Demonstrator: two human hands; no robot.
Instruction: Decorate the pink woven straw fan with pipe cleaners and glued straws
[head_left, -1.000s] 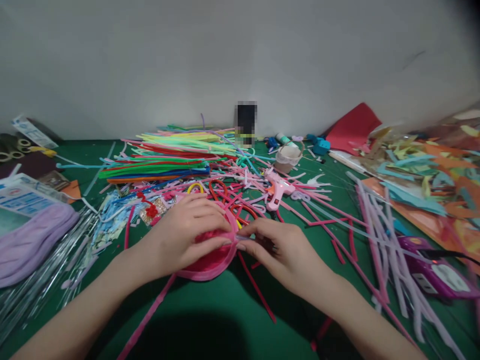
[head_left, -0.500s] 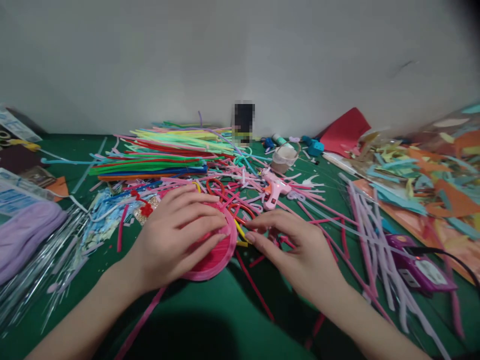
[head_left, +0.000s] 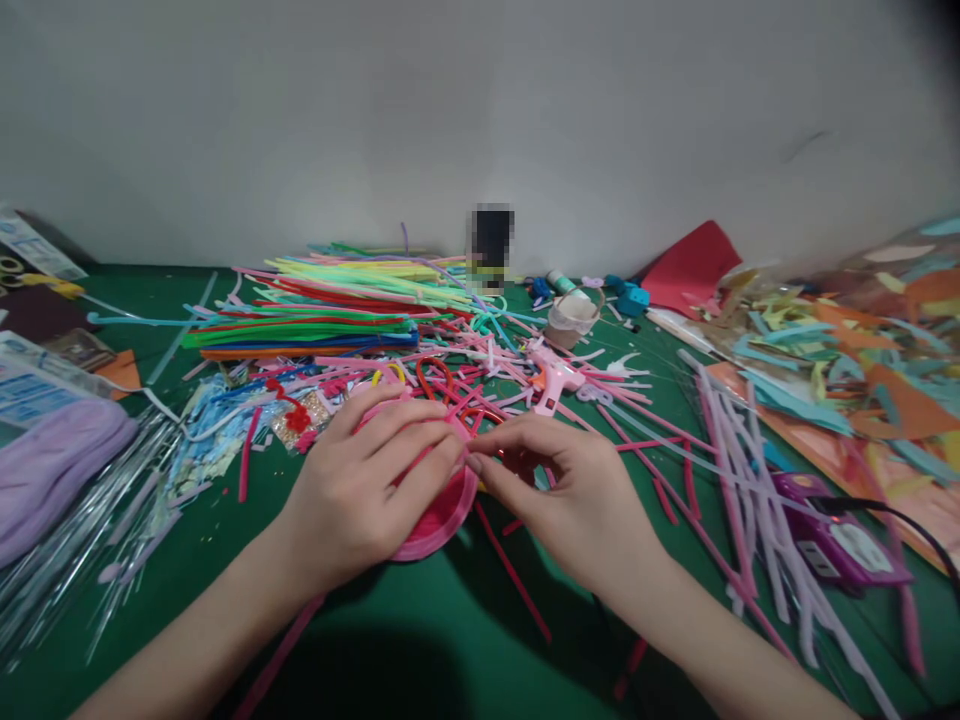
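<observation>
My left hand [head_left: 360, 490] lies flat over a round pink and red coiled disc [head_left: 442, 515] of pipe cleaners, pressing it on the green table [head_left: 420, 640]. Its fingers reach the disc's right rim. My right hand [head_left: 562, 490] touches that rim from the right, thumb and forefinger pinched at the pink outer strand. A long pink pipe cleaner [head_left: 281, 650] trails from under the disc toward me.
A heap of coloured pipe cleaners [head_left: 315, 320] lies behind the disc, with a pink glue gun [head_left: 551, 375] and a small cup [head_left: 571, 318]. Lilac pipe cleaners [head_left: 750, 460] and a purple power strip [head_left: 840, 540] are at right, paper scraps [head_left: 847, 350] beyond, a lilac bundle [head_left: 52, 470] at left.
My right hand drew back from the disc, fingers spread, then returned and pinched its right rim again. My left hand stayed on the disc, which shifted slightly.
</observation>
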